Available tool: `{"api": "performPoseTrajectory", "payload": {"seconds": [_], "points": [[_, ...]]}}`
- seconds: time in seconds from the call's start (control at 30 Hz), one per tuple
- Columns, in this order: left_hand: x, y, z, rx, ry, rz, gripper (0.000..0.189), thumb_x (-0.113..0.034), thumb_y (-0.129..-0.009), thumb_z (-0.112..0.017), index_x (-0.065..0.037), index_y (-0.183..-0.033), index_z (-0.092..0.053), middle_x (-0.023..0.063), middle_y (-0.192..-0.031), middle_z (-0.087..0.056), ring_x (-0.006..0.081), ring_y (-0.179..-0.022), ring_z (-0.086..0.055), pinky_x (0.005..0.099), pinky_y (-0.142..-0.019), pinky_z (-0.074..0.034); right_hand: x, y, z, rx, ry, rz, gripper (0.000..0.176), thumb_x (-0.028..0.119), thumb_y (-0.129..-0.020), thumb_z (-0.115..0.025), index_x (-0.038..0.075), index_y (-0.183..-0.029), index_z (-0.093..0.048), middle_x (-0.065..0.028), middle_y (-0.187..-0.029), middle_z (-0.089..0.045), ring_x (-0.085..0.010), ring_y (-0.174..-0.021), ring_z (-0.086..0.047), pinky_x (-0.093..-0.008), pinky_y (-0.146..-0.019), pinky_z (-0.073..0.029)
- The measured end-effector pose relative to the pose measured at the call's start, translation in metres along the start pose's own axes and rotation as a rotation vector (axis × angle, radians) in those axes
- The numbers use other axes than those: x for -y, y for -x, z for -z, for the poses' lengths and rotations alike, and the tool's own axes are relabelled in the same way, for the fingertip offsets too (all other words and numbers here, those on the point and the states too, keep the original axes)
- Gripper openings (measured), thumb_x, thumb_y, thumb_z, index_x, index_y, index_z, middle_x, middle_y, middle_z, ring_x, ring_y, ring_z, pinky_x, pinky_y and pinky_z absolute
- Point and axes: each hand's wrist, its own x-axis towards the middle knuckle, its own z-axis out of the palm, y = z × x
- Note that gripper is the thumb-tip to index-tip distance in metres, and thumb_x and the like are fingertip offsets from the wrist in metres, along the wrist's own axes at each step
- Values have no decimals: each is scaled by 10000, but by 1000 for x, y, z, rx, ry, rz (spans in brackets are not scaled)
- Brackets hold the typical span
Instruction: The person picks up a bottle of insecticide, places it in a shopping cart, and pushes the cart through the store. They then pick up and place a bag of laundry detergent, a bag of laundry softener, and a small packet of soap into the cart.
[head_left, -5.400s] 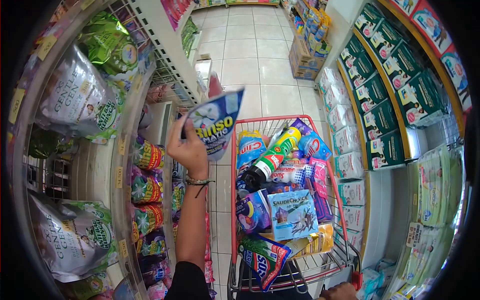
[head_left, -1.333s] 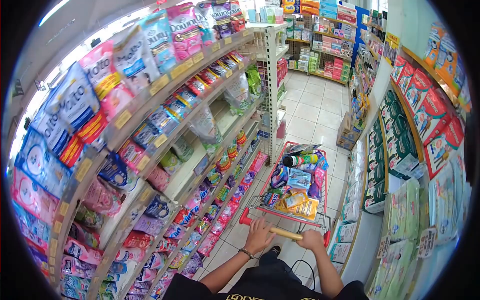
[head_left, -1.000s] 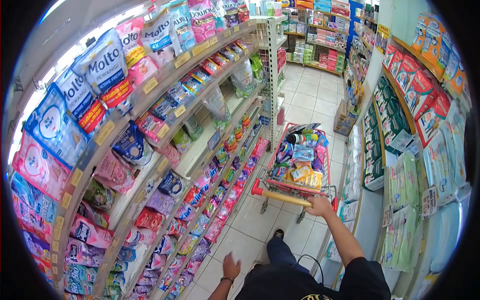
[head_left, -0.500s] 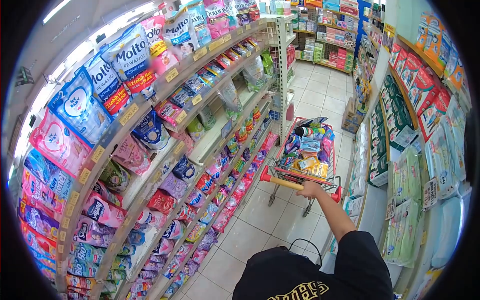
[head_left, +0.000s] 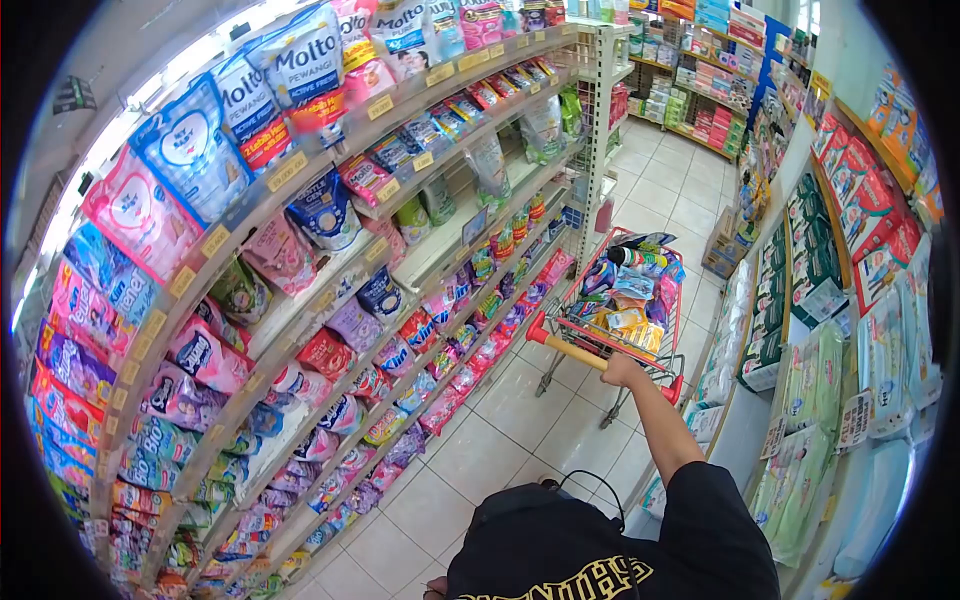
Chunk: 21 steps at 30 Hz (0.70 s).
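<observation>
My right hand point(head_left: 622, 370) is closed around the yellow and red push handle point(head_left: 575, 352) of a shopping cart. The cart's red-rimmed wire basket point(head_left: 682, 305) holds a heap of packaged goods, among them yellow packs point(head_left: 628, 322), a light blue pack point(head_left: 634, 284), purple-pink packs point(head_left: 668, 282) and a dark bottle with a green band point(head_left: 636, 257) lying on top. At the bottom edge, beside my black shirt, only a sliver of my left hand point(head_left: 436, 587) shows; its fingers cannot be made out.
Along the left runs a long shelf point(head_left: 300, 165) of fabric softener and detergent pouches with yellow price tags. Packs of diapers point(head_left: 815, 370) line the right shelf. Cardboard boxes point(head_left: 722, 240) stand on the tiled floor point(head_left: 500, 430) near the right shelf, ahead of the cart. More stocked shelves point(head_left: 700, 90) close the far end.
The view has swung slightly left, so the shelves and boxes sit farther right in it. My right hand stays on the cart handle. A bit of my left hand has come in at the bottom edge.
</observation>
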Motion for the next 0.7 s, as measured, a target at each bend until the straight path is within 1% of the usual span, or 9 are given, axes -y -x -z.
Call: {"api": "performPoseTrajectory", "payload": {"seconds": [0.17, 0.23, 0.37, 0.47, 0.57, 0.6, 0.63, 0.67, 0.7], "points": [[19, 13, -24, 8, 41, 16, 619, -454, -865, -628, -51, -1335, -591, 192, -1328, -640, 377, -1238, -603, 454, -1030, -492, -5, -3, -13, 0, 31, 67, 441, 241, -719, -620, -87, -994, -724, -322, -1092, -686, -408, -1044, -689, -455, -947, -545], [26, 18, -34, 17, 43, 22, 609, -456, -867, -624, -55, -1325, -604, 189, -1325, -644, 373, -1235, -606, 452, -1027, -495, -7, 1, -22, -40, 7, 67, 451, 279, -700, -659, -102, -933, -721, -333, -974, -695, -422, -942, -703, -462, -874, -564], [30, 27, -62, 58, -4, 18, 590, -460, -870, -616, -62, -1305, -629, 181, -1319, -652, 366, -1231, -612, 448, -1020, -499, 4, 19, -27, -65, -17, 53, 434, 266, -709, -646, -103, -926, -716, -344, -957, -688, -431, -952, -700, -472, -884, -560], [43, 33, -90, 128, -159, -35, 577, -463, -872, -610, -67, -1290, -648, 176, -1314, -657, 361, -1227, -617, 446, -1015, -503, 6, 23, -41, -56, 8, 18, 422, 239, -706, -635, -109, -933, -706, -349, -960, -682, -442, -959, -696, -476, -886, -559], [63, 37, -121, 192, -460, -215, 565, -466, -874, -605, -72, -1275, -666, 170, -1309, -663, 356, -1224, -621, 443, -1010, -506, 10, 25, -55, -8, 2, 79, 440, 221, -695, -631, -113, -974, -696, -352, -973, -676, -453, -958, -689, -478, -883, -560], [69, 39, -131, 99, -500, -248, 444, -437, -892, -584, -137, -1184, -733, 118, -1188, -730, 319, -1096, -696, 432, -930, -540, 12, 31, -54, -2, 31, 93, 406, 241, -731, -615, -94, -939, -715, -327, -976, -689, -445, -968, -691, -479, -908, -553], [77, 40, -141, 101, -491, -244, 444, -437, -892, -584, -137, -1184, -733, 118, -1188, -730, 319, -1096, -696, 432, -930, -540, 18, 39, -52, 2, 60, 104, 386, 261, -768, -599, -75, -904, -733, -302, -979, -701, -436, -979, -692, -481, -933, -547], [83, 40, -150, 120, -367, -144, 415, -397, -912, -571, -135, -1194, -725, 112, -1183, -732, 303, -1085, -701, 426, -918, -543, 13, 37, -63, -37, 29, 125, 386, 273, -751, -612, -81, -848, -729, -316, -959, -694, -437, -960, -694, -480, -916, -551], [86, 37, -156, 138, -244, -47, 387, -356, -932, -557, -132, -1203, -717, 106, -1178, -734, 287, -1073, -707, 420, -907, -545, 14, 42, -65, -40, 36, 131, 386, 273, -751, -612, -81, -848, -729, -316, -959, -694, -437, -960, -694, -480, -916, -551]]}}
